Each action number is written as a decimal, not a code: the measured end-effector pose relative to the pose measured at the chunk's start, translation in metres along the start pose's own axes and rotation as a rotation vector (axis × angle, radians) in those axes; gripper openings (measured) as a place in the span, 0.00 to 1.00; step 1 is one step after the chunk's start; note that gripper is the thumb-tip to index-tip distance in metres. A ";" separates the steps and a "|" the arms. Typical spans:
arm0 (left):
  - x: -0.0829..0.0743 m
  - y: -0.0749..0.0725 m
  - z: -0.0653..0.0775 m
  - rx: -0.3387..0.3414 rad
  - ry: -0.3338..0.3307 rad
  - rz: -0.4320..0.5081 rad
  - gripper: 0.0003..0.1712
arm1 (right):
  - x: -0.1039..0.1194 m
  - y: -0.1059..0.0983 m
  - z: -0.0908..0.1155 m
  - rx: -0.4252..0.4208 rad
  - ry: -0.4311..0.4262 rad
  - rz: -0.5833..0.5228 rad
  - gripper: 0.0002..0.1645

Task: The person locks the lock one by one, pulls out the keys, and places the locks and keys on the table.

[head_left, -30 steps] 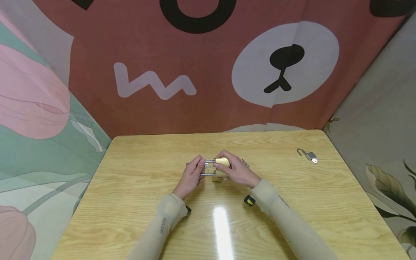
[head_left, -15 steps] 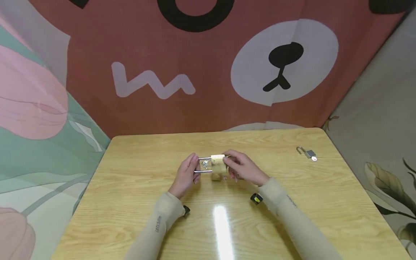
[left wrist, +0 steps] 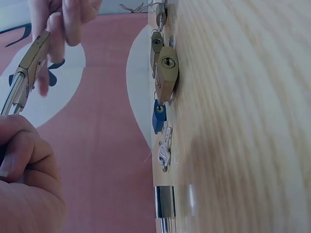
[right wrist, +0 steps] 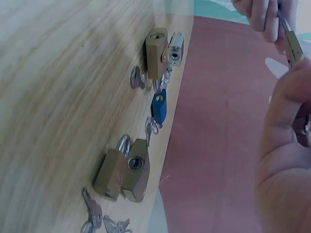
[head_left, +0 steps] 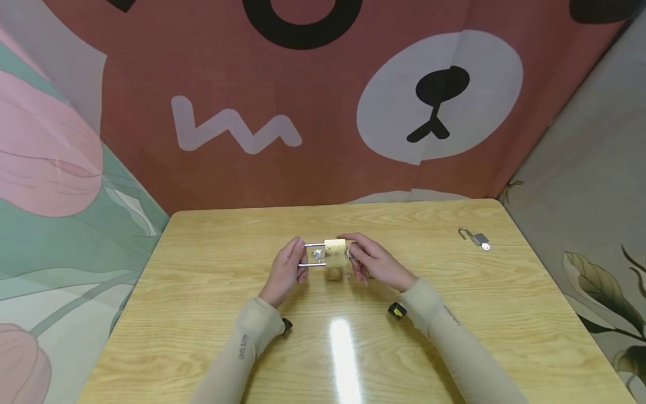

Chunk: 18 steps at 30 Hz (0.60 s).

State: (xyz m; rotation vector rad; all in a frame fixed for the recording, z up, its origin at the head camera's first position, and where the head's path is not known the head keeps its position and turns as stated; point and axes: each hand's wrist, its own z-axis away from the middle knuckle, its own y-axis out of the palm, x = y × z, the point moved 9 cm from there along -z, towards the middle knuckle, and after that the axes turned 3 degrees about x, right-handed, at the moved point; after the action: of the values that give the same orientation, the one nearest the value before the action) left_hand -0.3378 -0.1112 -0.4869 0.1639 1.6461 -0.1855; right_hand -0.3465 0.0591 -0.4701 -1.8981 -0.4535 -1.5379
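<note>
In the head view a brass padlock [head_left: 335,252] with a long steel shackle is held level over the table. The left hand [head_left: 287,269] grips the shackle's curved end, its fingers wrapped round it. At the keyhole end is the right hand [head_left: 375,259], index finger stretched along the body's top edge. Its thumb and other fingers pinch a small silver key, mostly hidden; a bit of shiny metal [right wrist: 307,124] shows between them in the right wrist view. The left wrist view has the padlock body [left wrist: 35,57] tilted between both hands.
Below the hands lie a blue padlock [right wrist: 159,106], several brass padlocks [left wrist: 167,73] and loose keys [left wrist: 164,149]. A grey padlock [head_left: 481,240] with its shackle swung out rests at the right of the wooden table [head_left: 227,235]. A printed curtain [head_left: 323,168] hangs behind the far edge.
The right hand has shifted from gripping the padlock's body to its keyhole end, fingers now at the key. The left hand and padlock have moved slightly left.
</note>
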 end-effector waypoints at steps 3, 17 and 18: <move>-0.001 -0.003 0.000 -0.006 0.018 -0.009 0.23 | 0.002 0.000 0.000 -0.001 -0.016 0.006 0.23; 0.000 -0.010 0.008 0.035 0.022 -0.038 0.26 | -0.010 -0.013 0.008 0.058 0.022 -0.016 0.22; 0.000 -0.015 0.008 0.018 0.022 -0.030 0.26 | -0.011 -0.020 0.009 0.034 0.042 -0.008 0.21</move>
State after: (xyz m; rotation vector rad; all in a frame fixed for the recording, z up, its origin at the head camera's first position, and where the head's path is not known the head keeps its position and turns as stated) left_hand -0.3333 -0.1279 -0.4873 0.1554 1.6698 -0.2225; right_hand -0.3547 0.0812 -0.4769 -1.8369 -0.4670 -1.5624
